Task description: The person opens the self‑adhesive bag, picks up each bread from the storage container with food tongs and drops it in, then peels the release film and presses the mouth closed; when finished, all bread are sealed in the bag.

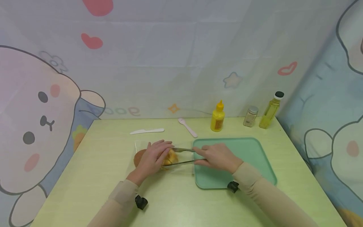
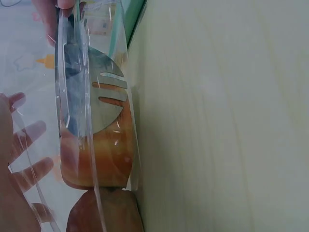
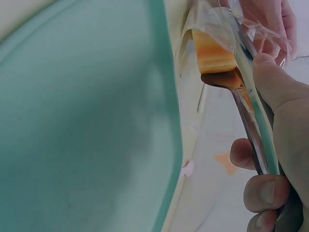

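My right hand [image 1: 216, 156] grips metal serving tongs [image 3: 248, 128], one end slotted like a fork. The tong ends are around a golden bread roll [image 2: 104, 159] within clear plastic packaging [image 2: 89, 87]. Over the packaging lies my left hand [image 1: 153, 157], its fingers extended and spread against the film in the left wrist view. Beneath that hand, a browner roll [image 1: 139, 158] shows at the left, partly hidden. The near tong arm reaches along the front of the golden roll, the slotted one along its far side.
A green tray [image 1: 241, 143] lies right under my right forearm. Behind are a white plastic knife [image 1: 147, 131], a pink plastic fork [image 1: 187, 127], a yellow squeeze bottle [image 1: 217, 118], a shaker jar [image 1: 250, 116] and an oil bottle [image 1: 269, 113]. A printed curtain [image 1: 170, 63] borders the table.
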A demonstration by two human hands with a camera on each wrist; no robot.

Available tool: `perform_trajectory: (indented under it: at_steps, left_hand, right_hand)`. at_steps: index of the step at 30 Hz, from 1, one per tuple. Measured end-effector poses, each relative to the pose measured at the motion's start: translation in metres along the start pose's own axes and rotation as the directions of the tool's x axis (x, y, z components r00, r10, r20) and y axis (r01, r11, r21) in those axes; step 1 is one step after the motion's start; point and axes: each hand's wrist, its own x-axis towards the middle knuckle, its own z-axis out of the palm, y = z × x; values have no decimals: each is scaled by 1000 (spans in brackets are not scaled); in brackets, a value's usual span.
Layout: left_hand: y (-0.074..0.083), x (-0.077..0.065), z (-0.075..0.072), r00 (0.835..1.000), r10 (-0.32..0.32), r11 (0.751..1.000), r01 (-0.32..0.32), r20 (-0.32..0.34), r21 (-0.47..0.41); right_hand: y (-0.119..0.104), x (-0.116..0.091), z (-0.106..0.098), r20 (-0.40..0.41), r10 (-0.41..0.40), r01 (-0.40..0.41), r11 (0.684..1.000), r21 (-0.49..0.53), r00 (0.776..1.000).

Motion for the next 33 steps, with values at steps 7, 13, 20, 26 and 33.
perform_trajectory:
  at_steps: [7,13,20,26,33]
  left_hand:
    - [1,0,0,1000,-3,1000,3,-2,-11]
    - [0,0,1,1000,-6,1000,6,-10,-5]
    - [2,0,0,1000,-20,1000,20,-16,-21]
    - [1,1,-1,999,-34,999,34,-2,-7]
    - [-1,2,-1,999,-45,999,45,0,0]
  right_hand:
    - [-3,3,1,40,17,-17,1000,2,999]
    - [-3,3,2,86,31,-34,999,28,996]
    - [-3,-1,5,126,53,-64,994,86,991]
    - [-1,-7,2,164,103,-126,983,132,981]
    - [6,-22,-8,128,109,-127,982,139,986]
